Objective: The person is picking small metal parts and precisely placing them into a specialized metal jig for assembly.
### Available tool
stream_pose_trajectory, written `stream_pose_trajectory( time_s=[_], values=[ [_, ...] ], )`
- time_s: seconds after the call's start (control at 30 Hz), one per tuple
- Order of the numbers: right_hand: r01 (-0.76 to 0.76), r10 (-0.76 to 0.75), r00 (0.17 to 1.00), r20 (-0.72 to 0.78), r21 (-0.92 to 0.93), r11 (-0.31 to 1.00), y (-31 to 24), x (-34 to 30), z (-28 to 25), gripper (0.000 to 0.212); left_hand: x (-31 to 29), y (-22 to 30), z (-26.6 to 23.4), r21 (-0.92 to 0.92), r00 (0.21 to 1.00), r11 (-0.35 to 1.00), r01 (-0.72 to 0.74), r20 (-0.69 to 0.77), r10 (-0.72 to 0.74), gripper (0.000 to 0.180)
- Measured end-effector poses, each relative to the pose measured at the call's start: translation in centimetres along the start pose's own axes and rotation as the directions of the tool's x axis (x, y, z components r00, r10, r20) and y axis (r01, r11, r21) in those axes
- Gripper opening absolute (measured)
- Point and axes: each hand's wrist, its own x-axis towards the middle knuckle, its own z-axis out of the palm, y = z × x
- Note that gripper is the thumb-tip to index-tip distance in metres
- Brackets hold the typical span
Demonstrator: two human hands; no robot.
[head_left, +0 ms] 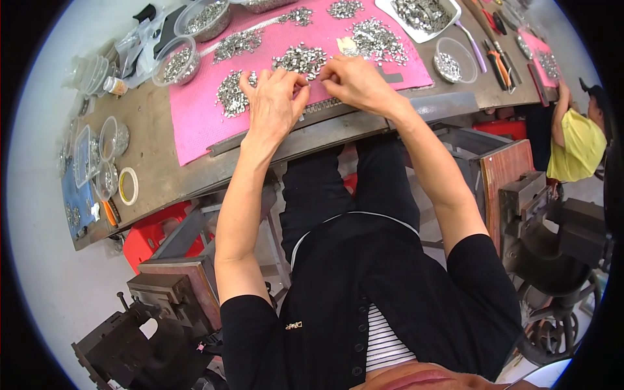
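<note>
My left hand (272, 101) hovers over the near edge of a pink mat (195, 123), its fingers bent and drawn together; anything between them is too small to make out. Close by on the right, the thumb and fingertips of my right hand (361, 84) are pinched, and what they hold is likewise hidden. Beneath both hands runs a long metal bar (318, 109) with a row of small pieces along it. Just beyond the fingers lies a heap of small silvery metal pieces (300, 60). Another pile of pieces (231, 94) sits beside my left hand.
More metal pieces (378, 42) are heaped on the mat. Plastic tubs (177, 62) and a white tray (448, 26) stand around it. Orange-handled pliers (499, 68) lie right, a tape roll (129, 186) left. A person in a yellow shirt (578, 146) works at far right.
</note>
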Motion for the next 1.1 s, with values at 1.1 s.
stream_pose_trajectory(
  time_s=[1.1],
  values=[
    [0.059,-0.058,0.998,-0.005,0.053,0.997,1.1,-0.8,-0.9,0.015,-2.5,4.2,2.7,-0.162,0.989,0.987,-0.017,-0.147,-0.007,0.016]
  ],
)
